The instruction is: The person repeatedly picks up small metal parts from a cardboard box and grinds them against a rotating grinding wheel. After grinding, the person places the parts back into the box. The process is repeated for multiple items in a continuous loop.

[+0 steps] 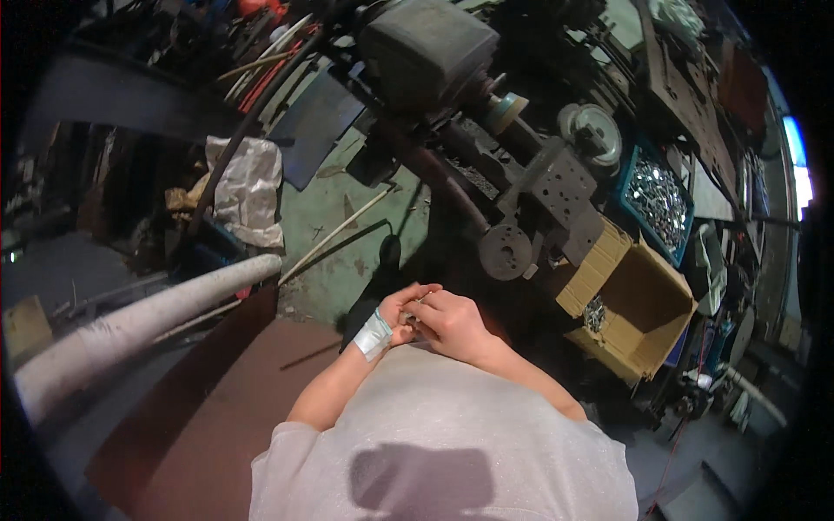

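Note:
Close in front of my shirt, my two hands meet at the middle of the view. My left hand (401,311) is cupped with its fingers curled inward, and a pale silvery band (373,336) wraps its wrist. Pressed against those fingers, my right hand (453,323) is closed in a pinch, knuckles up. Whatever lies between the fingertips is too small and too hidden to name. Just beyond the hands stands a dark machine (556,187) with a round metal disc (506,252) at its near end.
Right of the machine sits an open cardboard box (665,304) with small metal parts inside. Behind it, a blue crate (660,200) is full of shiny metal pieces. A thick pale pole (139,326) reaches in from the left, near a thin stick (334,233) and a white sack (248,191).

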